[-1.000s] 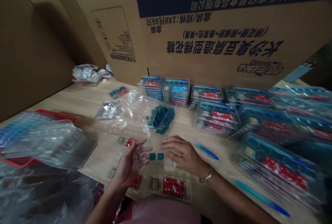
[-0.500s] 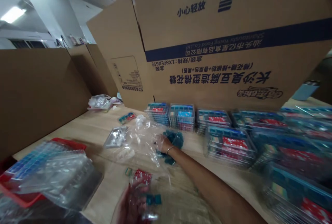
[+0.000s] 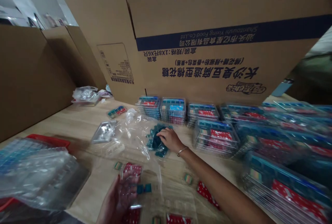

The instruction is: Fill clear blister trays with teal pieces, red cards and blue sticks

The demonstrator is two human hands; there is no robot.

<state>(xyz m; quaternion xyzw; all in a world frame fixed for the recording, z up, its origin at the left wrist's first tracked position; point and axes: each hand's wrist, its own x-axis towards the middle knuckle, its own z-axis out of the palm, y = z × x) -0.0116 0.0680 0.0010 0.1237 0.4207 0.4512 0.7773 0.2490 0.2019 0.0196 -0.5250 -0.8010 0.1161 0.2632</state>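
Observation:
My right hand point(image 3: 169, 140) rests with curled fingers on a heap of small dark teal pieces point(image 3: 155, 142), which lies on a crumpled clear plastic bag point(image 3: 132, 137). Whether those fingers hold any pieces is hidden. At the bottom left, my left hand point(image 3: 116, 196) grips a clear plastic blister tray point(image 3: 135, 196). Two small teal squares point(image 3: 144, 188) sit in the tray, and a red patterned card point(image 3: 132, 171) shows at its top edge.
Stacked clear packs with red and teal cards point(image 3: 215, 137) cover the back and right of the wooden table point(image 3: 85, 120). Large cardboard box panels point(image 3: 207, 51) stand behind. A red basket point(image 3: 49, 141) under plastic trays sits left, with loose cards near my right forearm.
My right hand has moved from the middle of the table forward onto the teal heap. My left hand has taken up the clear tray with the teal squares. The view has tilted.

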